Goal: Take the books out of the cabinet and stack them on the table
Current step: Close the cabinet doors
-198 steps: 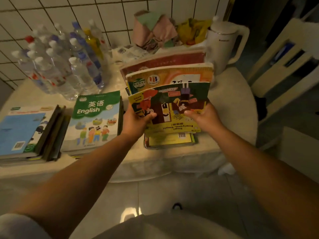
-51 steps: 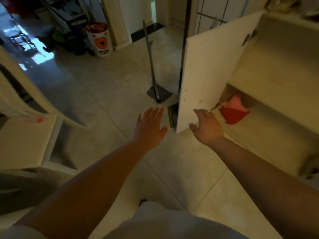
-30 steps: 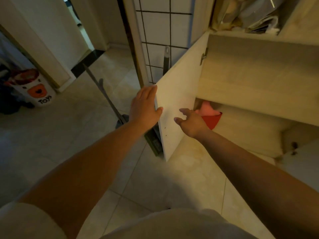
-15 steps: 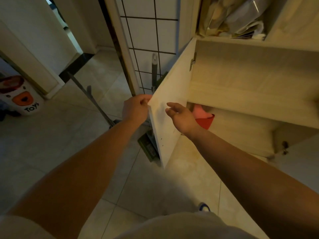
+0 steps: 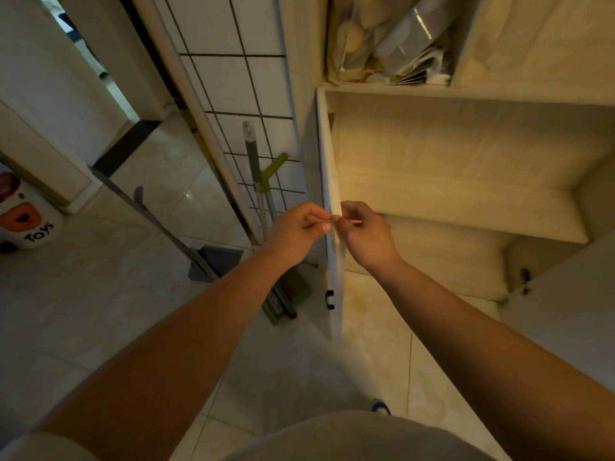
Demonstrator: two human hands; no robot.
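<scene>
The pale cabinet (image 5: 466, 181) stands open in front of me, and its left door (image 5: 327, 161) is seen edge-on. My left hand (image 5: 296, 227) pinches the door's free edge from the left side. My right hand (image 5: 364, 232) has its fingers curled against the same edge from the inner side. No book shows in the lit compartment, whose inside is bare pale board. A thin pink sliver (image 5: 356, 221) peeks past my right fingers. The table is out of view.
An upper shelf holds plastic bags and packets (image 5: 392, 44). Mop and broom handles (image 5: 254, 168) lean on the tiled wall left of the door, above a grey dustpan (image 5: 216, 261). A "Toys" bin (image 5: 26, 221) stands far left. The right cabinet door (image 5: 565, 294) hangs open.
The door has swung further toward me and now shows edge-on. Both hands have closed in on its edge, and the red and pink thing inside is mostly hidden behind my right hand.
</scene>
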